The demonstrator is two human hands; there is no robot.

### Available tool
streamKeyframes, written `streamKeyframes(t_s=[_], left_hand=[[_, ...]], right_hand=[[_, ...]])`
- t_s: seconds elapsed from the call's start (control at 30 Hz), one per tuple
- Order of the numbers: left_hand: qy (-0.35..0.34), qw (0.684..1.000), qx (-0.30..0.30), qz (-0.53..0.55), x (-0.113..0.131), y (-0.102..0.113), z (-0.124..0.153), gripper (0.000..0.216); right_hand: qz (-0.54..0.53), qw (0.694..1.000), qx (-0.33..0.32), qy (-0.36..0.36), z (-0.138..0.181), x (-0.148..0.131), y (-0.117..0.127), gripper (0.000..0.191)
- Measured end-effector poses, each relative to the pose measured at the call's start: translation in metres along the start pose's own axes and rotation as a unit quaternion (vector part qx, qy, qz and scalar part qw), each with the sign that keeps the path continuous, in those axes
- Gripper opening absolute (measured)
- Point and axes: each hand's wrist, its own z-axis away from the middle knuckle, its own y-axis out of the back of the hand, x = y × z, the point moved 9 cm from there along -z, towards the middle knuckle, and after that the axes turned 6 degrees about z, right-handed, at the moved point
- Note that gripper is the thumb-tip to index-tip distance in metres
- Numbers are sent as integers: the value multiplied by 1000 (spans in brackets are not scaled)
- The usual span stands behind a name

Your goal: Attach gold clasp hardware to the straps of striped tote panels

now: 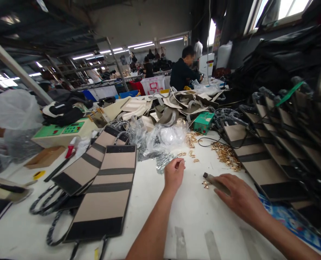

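My left hand (174,174) is raised over the white table with thumb and fingertips pinched together. Whatever may be between them is too small to make out. My right hand (238,193) is closed around a greyish bar-shaped tool with a dark square tip (217,183), which points toward the left hand. Under that tip lie a few small gold metal fittings (205,185). Beyond the left hand are more loose gold fittings (192,155) and a patch of small silver pieces (164,161) beside clear plastic.
Beige-and-black bag panels with braided handles (114,202) lie at left; more panels (263,159) lean at right. Gold pieces (225,155) are heaped by a cable. A green box (204,122) and piled bag parts (171,108) stand behind. A co-worker (183,72) sits farther back.
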Motion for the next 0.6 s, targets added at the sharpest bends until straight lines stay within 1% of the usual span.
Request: streamKeyframes(t_s=[0.07, 0.13, 0.23, 0.33, 0.37, 0.43, 0.57, 0.6], left_hand=[[-6, 1000, 6, -3, -8, -3, -7, 27], [-3, 1000, -3, -22, -18, -5, -7, 26], [6, 998, -34, -48, -30, -6, -5, 27], [17, 998, -37, -46, -35, -4, -9, 27], [21, 998, -33, -42, -36, -4, -11, 27], [27, 999, -30, -35, -36, -4, -14, 26], [33, 999, -31, -24, -37, -5, -16, 25], [36, 999, -29, -20, -38, -5, -15, 24]], right_hand=[[7, 999, -31, -16, -4, 22, -10, 33], [-9, 998, -55, -28, -7, 34, -19, 34], [-42, 992, -105, -48, -19, 40, -30, 34], [-57, 985, -151, -65, -43, 38, -34, 32], [-59, 984, -152, -66, -55, 34, -33, 32], [-64, 987, -135, -55, -86, 19, -28, 33], [-107, 989, -97, -8, -161, -32, -28, 32], [-115, 990, -77, -3, -180, -41, -29, 31]])
